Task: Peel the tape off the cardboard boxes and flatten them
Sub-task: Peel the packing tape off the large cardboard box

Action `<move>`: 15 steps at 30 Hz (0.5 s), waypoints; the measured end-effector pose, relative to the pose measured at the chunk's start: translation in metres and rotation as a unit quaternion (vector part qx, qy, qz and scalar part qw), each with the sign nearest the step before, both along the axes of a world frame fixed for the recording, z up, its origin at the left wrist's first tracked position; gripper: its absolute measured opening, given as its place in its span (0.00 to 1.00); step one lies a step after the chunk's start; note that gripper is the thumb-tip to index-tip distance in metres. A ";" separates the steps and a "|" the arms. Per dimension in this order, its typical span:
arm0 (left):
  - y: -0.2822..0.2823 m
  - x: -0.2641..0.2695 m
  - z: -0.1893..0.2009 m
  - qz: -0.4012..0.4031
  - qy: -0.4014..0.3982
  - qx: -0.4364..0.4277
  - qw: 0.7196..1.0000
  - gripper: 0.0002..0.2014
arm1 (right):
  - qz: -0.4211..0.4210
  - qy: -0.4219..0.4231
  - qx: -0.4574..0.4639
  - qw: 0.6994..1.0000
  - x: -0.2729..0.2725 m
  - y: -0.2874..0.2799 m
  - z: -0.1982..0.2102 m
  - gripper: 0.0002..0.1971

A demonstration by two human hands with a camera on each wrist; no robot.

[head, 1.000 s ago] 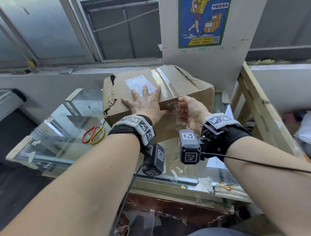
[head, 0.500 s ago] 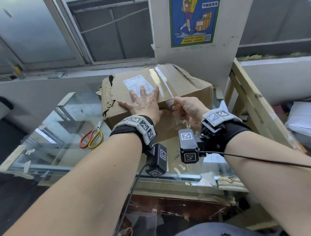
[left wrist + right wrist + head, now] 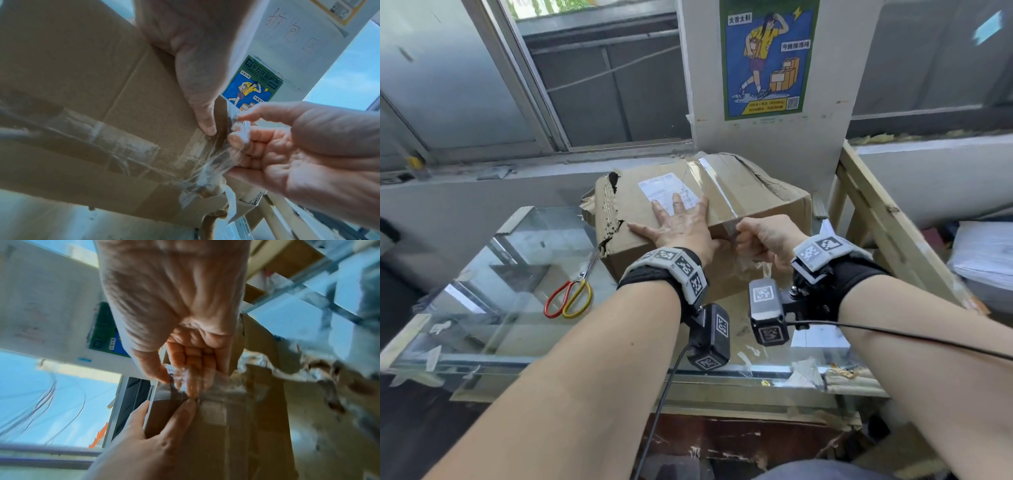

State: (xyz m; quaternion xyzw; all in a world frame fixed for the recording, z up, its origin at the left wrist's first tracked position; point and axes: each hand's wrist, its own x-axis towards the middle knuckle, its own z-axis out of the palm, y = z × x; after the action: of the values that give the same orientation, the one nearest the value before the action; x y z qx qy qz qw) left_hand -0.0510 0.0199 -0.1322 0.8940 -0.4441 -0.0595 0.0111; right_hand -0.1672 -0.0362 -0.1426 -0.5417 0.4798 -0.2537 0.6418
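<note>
Nearest to the person, along the front edge of the glass table (image 3: 493,308), lie some torn scraps of paper and tape (image 3: 803,375). A little further on the glass, to the left of the arms, a pair of scissors (image 3: 570,298) with one red and one yellow handle rests flat, near the box but not touching it. Then comes the cardboard box (image 3: 763,202), which stands on the table close to the wall; its left corner is torn open and its top is dented on the right side. The left hand (image 3: 681,228) lies flat on the top of the box with the fingers straight and spread wide, pressing down, and the fingertips reach the white shipping label (image 3: 666,192). In the left wrist view the thumb of this hand comes down over the front edge of the box, just beside the tape. The right hand (image 3: 765,236) is at the front top edge of the box, and its thumb and curled fingers pinch a crumpled end of the clear tape (image 3: 240,131), which is lifted off the cardboard here. The rest of this tape strip runs over the top of the box away from the person. To the right of the box stands a wooden frame (image 3: 887,219). Behind the box, on the white pillar, hangs a blue and green poster (image 3: 768,58), and to its left is a window (image 3: 599,78).
</note>
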 end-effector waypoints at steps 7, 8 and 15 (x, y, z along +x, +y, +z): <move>0.000 0.008 0.007 -0.015 0.053 0.028 0.998 0.54 | 0.035 0.076 -0.052 0.995 -0.009 -0.009 0.001 0.14; -0.001 0.010 0.010 -0.021 0.062 0.034 0.997 0.56 | 0.039 0.076 -0.044 0.995 -0.010 -0.010 0.000 0.15; -0.008 0.011 0.027 -0.077 0.030 0.020 0.996 0.51 | -0.009 0.044 -0.060 0.997 -0.012 -0.021 0.014 0.18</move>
State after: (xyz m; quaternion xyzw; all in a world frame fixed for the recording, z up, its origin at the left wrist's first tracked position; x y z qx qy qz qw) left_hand -0.0397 0.0123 -0.1050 0.8548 -0.5100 -0.0956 0.0020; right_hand -0.1794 -0.0569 -0.1288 -0.5851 0.4966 -0.2640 0.5842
